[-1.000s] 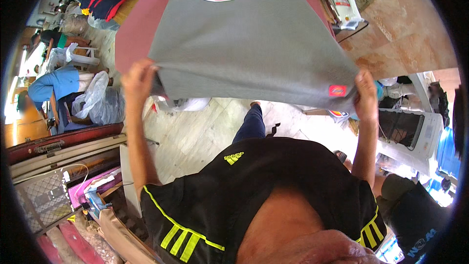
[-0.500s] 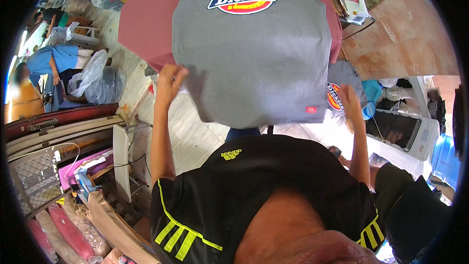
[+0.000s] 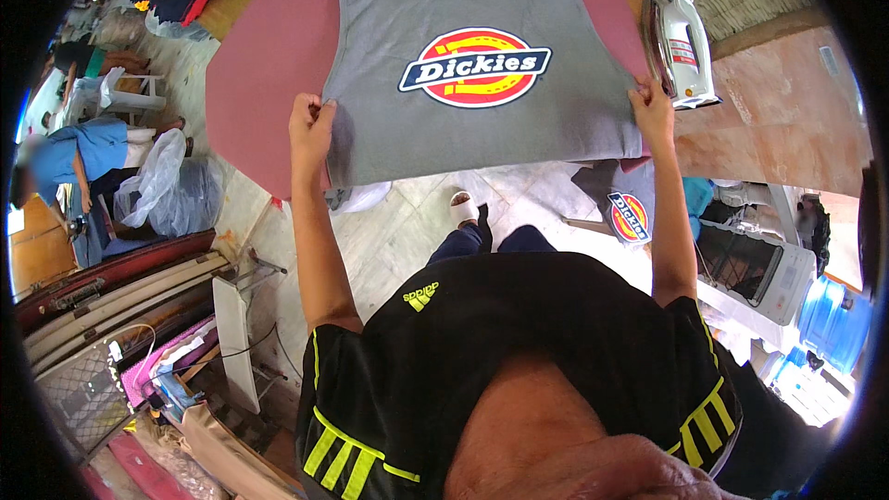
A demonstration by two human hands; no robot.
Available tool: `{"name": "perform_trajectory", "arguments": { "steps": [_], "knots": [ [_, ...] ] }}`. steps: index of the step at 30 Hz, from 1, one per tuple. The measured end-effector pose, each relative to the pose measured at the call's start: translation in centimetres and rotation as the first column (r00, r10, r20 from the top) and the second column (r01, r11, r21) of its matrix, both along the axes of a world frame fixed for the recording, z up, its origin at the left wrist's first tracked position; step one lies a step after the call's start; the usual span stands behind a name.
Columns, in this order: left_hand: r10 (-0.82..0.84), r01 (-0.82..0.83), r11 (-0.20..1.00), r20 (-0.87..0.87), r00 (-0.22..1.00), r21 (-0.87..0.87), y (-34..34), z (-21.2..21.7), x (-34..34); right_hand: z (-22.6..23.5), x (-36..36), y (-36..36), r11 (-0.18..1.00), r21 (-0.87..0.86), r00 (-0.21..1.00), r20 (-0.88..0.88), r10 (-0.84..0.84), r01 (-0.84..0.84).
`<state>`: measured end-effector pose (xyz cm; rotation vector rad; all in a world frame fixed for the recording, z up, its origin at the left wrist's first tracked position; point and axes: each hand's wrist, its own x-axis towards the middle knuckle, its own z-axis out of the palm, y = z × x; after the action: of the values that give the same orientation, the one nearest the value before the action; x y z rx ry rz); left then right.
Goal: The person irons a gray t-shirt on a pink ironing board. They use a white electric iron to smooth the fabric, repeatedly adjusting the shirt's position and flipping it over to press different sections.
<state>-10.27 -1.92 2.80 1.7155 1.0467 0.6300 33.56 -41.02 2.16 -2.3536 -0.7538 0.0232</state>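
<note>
A grey sleeveless shirt (image 3: pixel 482 134) with a large red, yellow and blue print on its chest lies spread over a dark pink padded ironing board (image 3: pixel 264 102). Its neckline points away from me, and its lower end is at the near edge of the board. My left hand (image 3: pixel 311 130) pinches the shirt's left side edge, fingers closed. On the opposite side, my right hand (image 3: pixel 654 116) is closed on the right edge at about the same height. To the right of the shirt, a white iron (image 3: pixel 685 56) rests at the board's far right.
Below the board on the right hangs or lies another grey garment (image 3: pixel 630 208) with the same print. A small white table (image 3: pixel 239 343) stands at left, near stacked boards and fabric rolls. Farther left, a person in blue (image 3: pixel 93 153) sits beside clear plastic bags (image 3: pixel 171 185).
Both hands, which were apart from the cloth, now hold the shirt's side edges. The hem has drawn back toward the board, and its small red tag no longer shows. My view has tilted upward.
</note>
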Motion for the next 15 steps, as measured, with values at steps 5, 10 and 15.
{"name": "perform_trajectory", "arguments": {
  "steps": [5,10,15],
  "knots": [
    [-0.026,0.108,0.952,0.278,0.960,-0.287,-0.8,1.9,1.2,0.2,1.4,-0.4,0.955,0.296,0.924,-0.358,0.135,-0.025],
    [-0.033,0.228,0.862,0.399,0.916,-0.453,-0.7,4.6,1.5,1.6,2.6,-1.0,0.933,0.348,0.731,-0.658,0.178,0.086],
    [-0.225,0.245,0.940,0.107,0.968,-0.236,2.2,3.4,0.2,1.3,3.7,-0.6,0.972,0.214,0.915,-0.367,0.168,-0.093]
  ]
}}
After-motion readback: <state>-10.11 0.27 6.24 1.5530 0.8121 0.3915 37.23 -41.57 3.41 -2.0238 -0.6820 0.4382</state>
